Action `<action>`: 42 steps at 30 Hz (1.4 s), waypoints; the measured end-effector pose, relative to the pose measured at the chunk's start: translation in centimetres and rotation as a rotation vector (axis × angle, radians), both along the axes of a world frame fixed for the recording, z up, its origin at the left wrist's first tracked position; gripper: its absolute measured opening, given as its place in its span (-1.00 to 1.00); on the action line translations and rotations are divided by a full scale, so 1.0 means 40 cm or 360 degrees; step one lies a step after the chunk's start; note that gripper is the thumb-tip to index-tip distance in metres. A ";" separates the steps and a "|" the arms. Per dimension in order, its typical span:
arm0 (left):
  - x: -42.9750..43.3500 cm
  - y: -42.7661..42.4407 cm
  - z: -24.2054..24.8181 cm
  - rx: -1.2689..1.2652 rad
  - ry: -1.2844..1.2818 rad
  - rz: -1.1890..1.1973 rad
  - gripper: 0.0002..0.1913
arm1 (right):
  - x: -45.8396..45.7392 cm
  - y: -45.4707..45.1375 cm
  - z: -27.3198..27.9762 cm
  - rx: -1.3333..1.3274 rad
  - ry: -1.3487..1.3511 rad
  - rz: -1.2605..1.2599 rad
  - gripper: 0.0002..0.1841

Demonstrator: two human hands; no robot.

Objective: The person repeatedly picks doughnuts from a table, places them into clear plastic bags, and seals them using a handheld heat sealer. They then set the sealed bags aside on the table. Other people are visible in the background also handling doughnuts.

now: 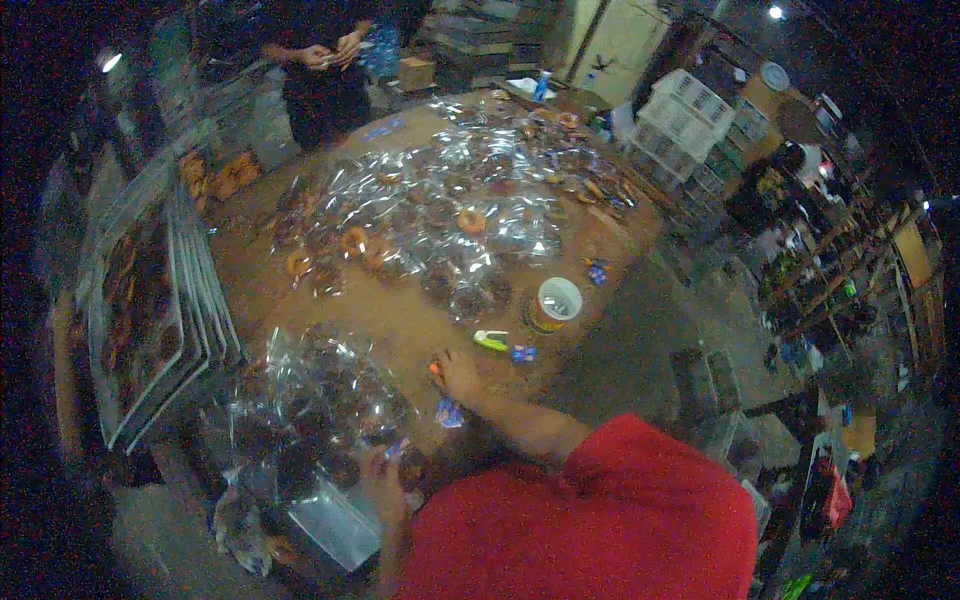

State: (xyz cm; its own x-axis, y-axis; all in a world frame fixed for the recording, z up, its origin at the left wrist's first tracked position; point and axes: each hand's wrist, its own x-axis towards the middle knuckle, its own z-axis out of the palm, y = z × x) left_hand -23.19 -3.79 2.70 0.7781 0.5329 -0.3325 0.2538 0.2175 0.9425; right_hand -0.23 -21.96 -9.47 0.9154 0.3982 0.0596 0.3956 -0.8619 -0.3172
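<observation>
My left hand pinches a small blue-and-white printed card at the near edge of a pile of clear plastic bags. Dark contents show through the bags. Farther right, my right hand rests low over the brown tabletop, with its fingers curled around a small orange object, mostly hidden and blurred. Just below that hand lies a stack of blue printed cards. A lime-green stapler sits beyond it, beside another few cards. Below my left hand is a flat clear bag.
A white tub stands right of the stapler. Many filled clear bags, some showing ring-shaped brown pieces, cover the table's far part. Metal trays lean at the left. Another person's hands hold something at the far side.
</observation>
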 end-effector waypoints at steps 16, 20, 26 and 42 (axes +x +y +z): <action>-0.009 0.006 0.000 0.0311 0.0005 -0.0131 -0.71 | -0.130 0.051 0.101 0.0456 -0.0203 -0.0168 -0.46; 0.003 0.002 0.013 0.0084 0.0119 -0.0058 -0.71 | -0.120 0.038 0.109 0.0437 0.0081 -0.0014 -0.53; 0.054 0.037 0.020 -0.0016 -0.0100 -0.0041 -0.75 | -0.111 0.088 0.100 0.0657 0.0333 0.0082 -0.65; -0.015 0.037 0.010 -0.0081 -0.0041 0.0133 -0.81 | -0.126 0.320 0.307 0.0768 0.1069 0.0916 -0.53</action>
